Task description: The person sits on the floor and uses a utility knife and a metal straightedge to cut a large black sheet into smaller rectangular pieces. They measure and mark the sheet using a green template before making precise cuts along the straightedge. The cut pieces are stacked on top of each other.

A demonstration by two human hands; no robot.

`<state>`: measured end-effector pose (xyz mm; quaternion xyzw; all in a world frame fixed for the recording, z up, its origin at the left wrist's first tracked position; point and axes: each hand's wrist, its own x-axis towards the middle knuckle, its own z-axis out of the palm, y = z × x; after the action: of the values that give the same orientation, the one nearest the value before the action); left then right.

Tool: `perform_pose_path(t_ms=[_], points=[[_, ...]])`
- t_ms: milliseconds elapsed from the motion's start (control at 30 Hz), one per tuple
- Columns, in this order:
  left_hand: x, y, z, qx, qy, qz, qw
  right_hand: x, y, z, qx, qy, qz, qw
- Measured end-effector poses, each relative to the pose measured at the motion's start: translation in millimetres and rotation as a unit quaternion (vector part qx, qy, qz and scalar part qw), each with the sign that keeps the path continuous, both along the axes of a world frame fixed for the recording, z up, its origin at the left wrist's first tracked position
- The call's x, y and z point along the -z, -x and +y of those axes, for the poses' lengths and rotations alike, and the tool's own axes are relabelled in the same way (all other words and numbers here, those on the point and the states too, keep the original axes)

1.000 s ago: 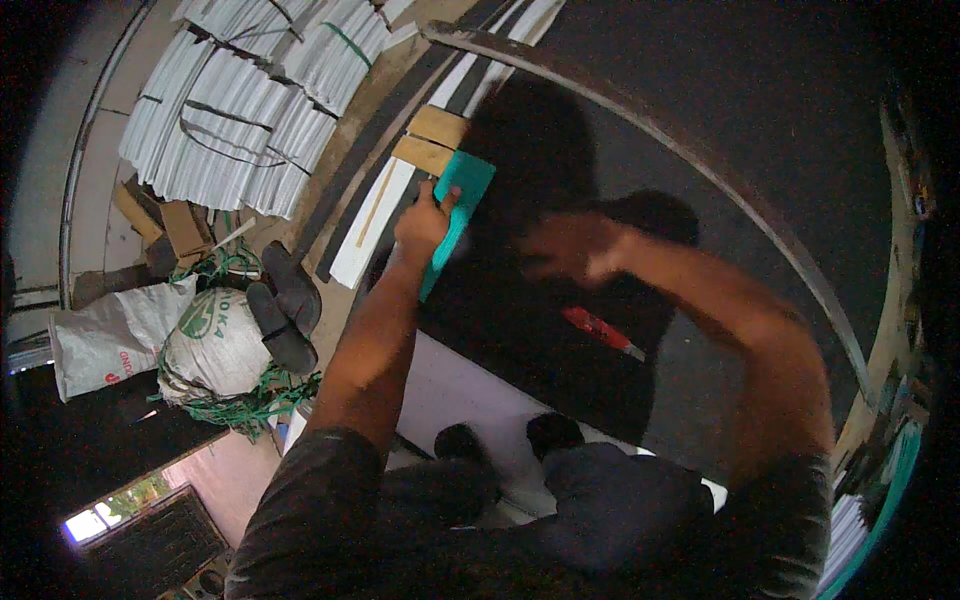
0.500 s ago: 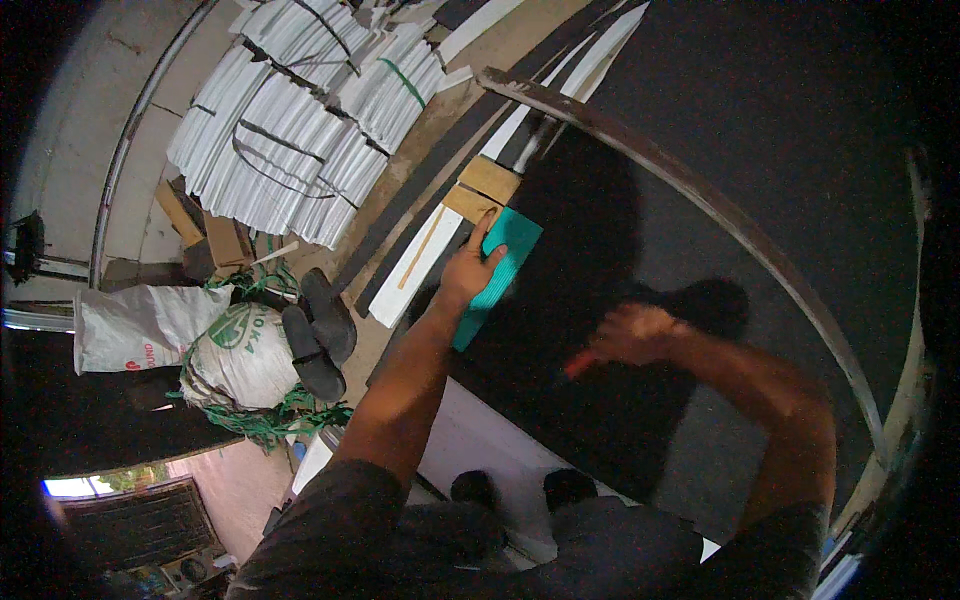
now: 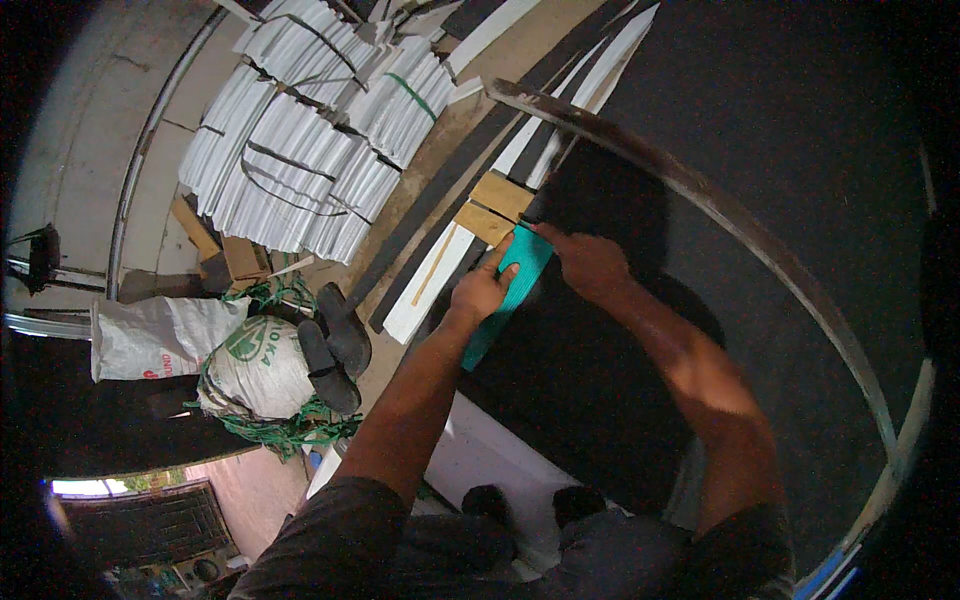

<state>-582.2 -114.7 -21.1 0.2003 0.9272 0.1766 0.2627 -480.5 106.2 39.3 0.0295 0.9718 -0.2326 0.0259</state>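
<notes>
My left hand (image 3: 484, 293) lies with its fingers stretched over a teal ribbed piece (image 3: 508, 310), pressing it against the black surface. Its index fingertip reaches the edge of the lower of two tan blocks (image 3: 486, 222). My right hand (image 3: 592, 264) is closed around a small red tool (image 3: 535, 228) with a dark tip, mostly hidden by the fingers. That tip meets the top end of the teal piece, beside the blocks. Alongside is a white strip (image 3: 425, 290) with a thin tan stick (image 3: 432, 268) on it.
A long curved dark bar (image 3: 700, 195) crosses the black sheet (image 3: 790, 130) to the right. Bundled white strips (image 3: 300, 150) are stacked at the far left. Nearer lie dark slippers (image 3: 338, 345), a white sack (image 3: 262, 365) and green netting (image 3: 285, 428).
My right hand has swung up and left with the red tool, from over the black sheet to the teal piece's top end. My left hand still holds that piece down.
</notes>
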Motion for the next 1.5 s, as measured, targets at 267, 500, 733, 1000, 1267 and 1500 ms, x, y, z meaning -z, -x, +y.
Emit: perform_pose_path(t_ms=[267, 500, 733, 1000, 1267, 1500], points=[[-2.4, -1.3, -0.8, 0.01, 0.003, 0.013, 1.0, 12.3, 11.3, 0.9, -0.016, -0.006, -0.01, 1.0], [-2.4, -2.5, 1.8, 0.021, 0.002, 0.022, 1.0, 22.7, 14.8, 3.8, -0.025, -0.047, -0.019, 0.998], [-8.1, -2.8, 2.0, 0.009, 0.025, 0.012, 1.0, 0.5, 28.9, -6.5, -0.051, -0.083, -0.056, 0.994], [-5.0, -8.4, 0.1, 0.015, -0.024, 0.036, 0.999, -13.0, 25.9, -3.5, -0.067, -0.071, -0.083, 0.992], [18.5, -12.2, -5.3, 0.015, -0.113, 0.069, 0.991, -30.3, 10.8, -1.2, -0.032, -0.067, -0.063, 0.995], [37.8, -58.0, -18.9, 0.045, -0.107, 0.302, 0.946, -6.3, 0.9, 14.2, 0.021, -0.039, -0.037, 0.998]])
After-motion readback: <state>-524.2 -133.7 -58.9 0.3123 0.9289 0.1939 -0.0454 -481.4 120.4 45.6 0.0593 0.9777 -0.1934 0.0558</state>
